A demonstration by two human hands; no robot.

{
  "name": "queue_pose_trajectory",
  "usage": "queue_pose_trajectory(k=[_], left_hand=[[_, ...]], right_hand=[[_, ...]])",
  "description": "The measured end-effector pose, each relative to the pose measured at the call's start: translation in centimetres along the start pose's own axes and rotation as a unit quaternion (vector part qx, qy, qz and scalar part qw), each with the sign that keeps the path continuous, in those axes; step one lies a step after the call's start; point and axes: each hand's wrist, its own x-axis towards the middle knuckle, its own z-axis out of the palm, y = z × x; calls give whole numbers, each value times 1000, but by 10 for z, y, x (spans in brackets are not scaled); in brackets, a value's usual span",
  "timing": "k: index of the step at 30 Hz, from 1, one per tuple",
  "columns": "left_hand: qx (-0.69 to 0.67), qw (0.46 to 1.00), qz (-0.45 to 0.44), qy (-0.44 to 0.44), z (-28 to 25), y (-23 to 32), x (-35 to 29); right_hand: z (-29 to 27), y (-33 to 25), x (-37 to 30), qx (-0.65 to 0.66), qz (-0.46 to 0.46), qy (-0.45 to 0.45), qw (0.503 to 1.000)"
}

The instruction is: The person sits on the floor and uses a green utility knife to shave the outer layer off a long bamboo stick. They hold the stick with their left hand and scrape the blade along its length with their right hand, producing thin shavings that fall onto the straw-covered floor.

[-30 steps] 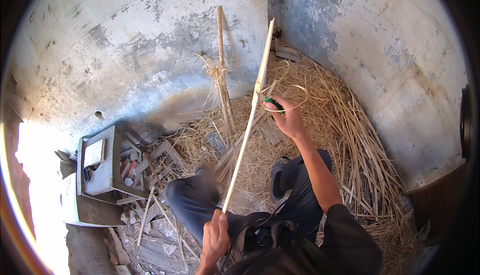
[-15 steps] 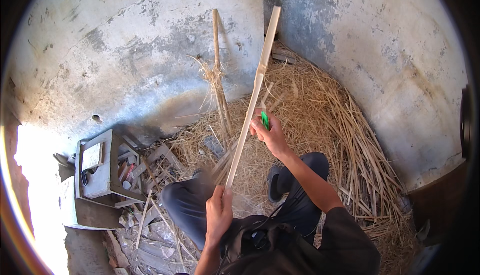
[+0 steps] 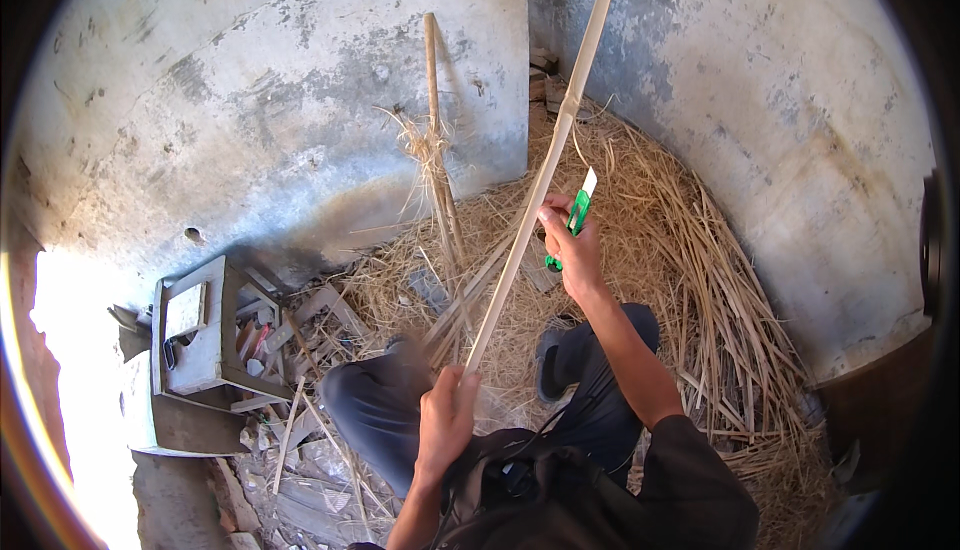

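Observation:
A long pale bamboo strip with a raised node slants up and away to the right in front of me. My left hand is wrapped round its near end, just above my lap. Farther up, my right hand is closed on a green utility knife, whose pale blade points up and away. The fingertips of that hand are at the strip's right edge; whether they press on it is hard to tell. A thin curled shaving hangs beside the strip near the node.
Straw and shavings cover the floor, with long split strips heaped along the right wall. A stick with tied straw leans on the far wall. A worn wooden cabinet lies at left among debris. My bent knees flank the work.
The strip's far end has swung to the right. My right hand has moved right and slightly down, turning so the knife's blade shows. The left hand has shifted slightly right.

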Motion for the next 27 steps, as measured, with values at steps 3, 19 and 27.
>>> queue_pose_trajectory(k=[3, 19, 27], left_hand=[[-49, 998, -28, -9, -1, 4, 2], [-346, 935, -70, -41, -10, 53, 30], [-302, 951, -59, -5, -5, 52, 31]], right_hand=[[3, -5, -3, -21, -35, -41, 998], [36, -2, -45, -328, -397, -254, 819], [40, -10, -46, -356, -392, -246, 812]])
